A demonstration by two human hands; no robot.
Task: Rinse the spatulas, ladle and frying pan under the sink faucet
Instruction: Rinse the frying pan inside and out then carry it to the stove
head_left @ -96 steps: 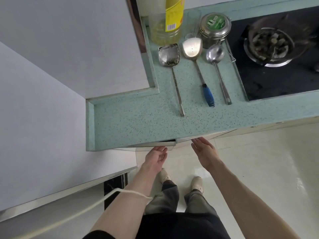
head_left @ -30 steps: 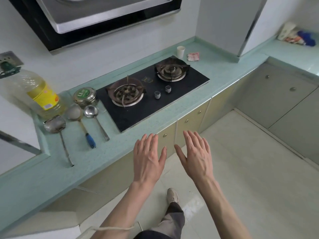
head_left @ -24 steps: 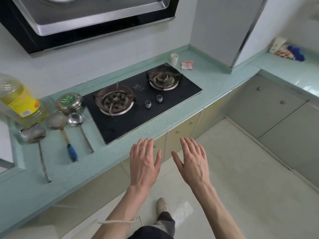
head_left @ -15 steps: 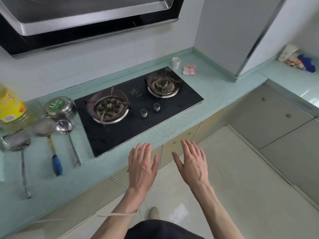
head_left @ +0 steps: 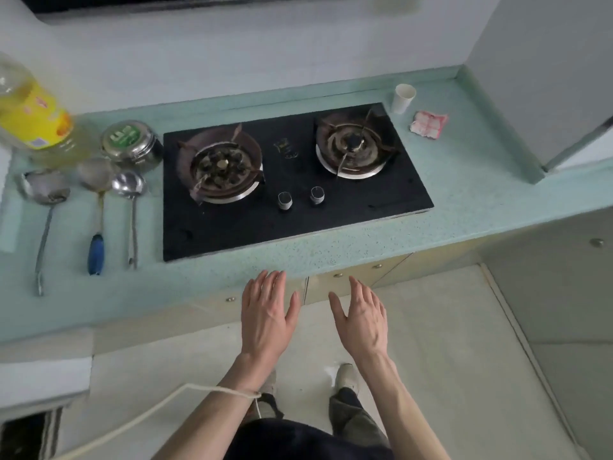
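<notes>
Head view: the left hand (head_left: 265,318) and the right hand (head_left: 361,318) hang side by side with fingers straight and loosely spread, holding nothing, in front of the desk (head_left: 331,250) edge. On the desk's left part three utensils lie parallel, handles toward the person: a metal spatula (head_left: 44,207), a blue-handled spatula (head_left: 96,210) and a ladle (head_left: 131,207) just left of the black gas hob (head_left: 292,180). Behind them stand an oil bottle (head_left: 33,117) and a metal tin (head_left: 131,144). A paper cup (head_left: 403,97) stands right of the hob
</notes>
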